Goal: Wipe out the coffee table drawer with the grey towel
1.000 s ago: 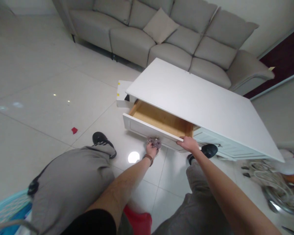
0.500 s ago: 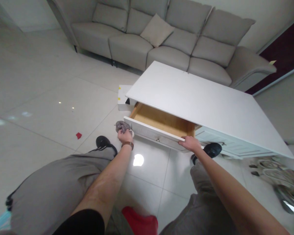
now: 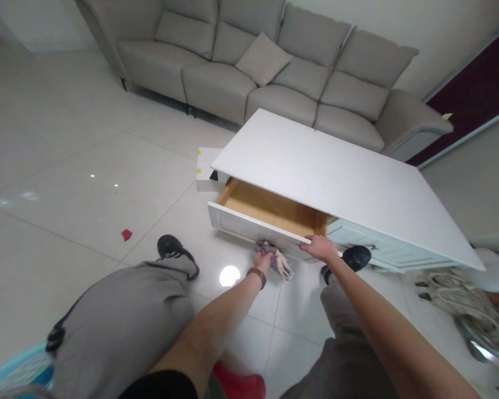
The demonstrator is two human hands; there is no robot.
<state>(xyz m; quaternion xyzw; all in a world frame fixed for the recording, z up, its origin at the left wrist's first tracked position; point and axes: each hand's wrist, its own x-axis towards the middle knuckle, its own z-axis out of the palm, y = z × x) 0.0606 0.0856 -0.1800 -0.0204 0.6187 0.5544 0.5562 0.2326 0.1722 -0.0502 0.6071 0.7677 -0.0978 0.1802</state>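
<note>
A white coffee table (image 3: 324, 172) has its left drawer (image 3: 274, 213) pulled out, with bare wood showing inside. My left hand (image 3: 263, 260) is closed on a greyish-purple cloth (image 3: 280, 261) with a pale fringed end. The cloth lies against the drawer's front panel, around its knob (image 3: 266, 243). At the right end of that same panel, my right hand (image 3: 319, 247) grips the drawer's top edge, fingers hooked over it.
A grey sofa (image 3: 216, 83) stands behind the table. Beside the table's left end is a white box (image 3: 208, 155). A red scrap (image 3: 126, 234) lies on the floor, a red object (image 3: 241, 382) is below me, and a blue basin (image 3: 20, 368) sits lower left. Coiled hose-like material (image 3: 453, 293) is at right.
My left hand has moved the cloth rightward along the drawer front, from its left end to the knob. My right hand has stayed on the drawer edge.
</note>
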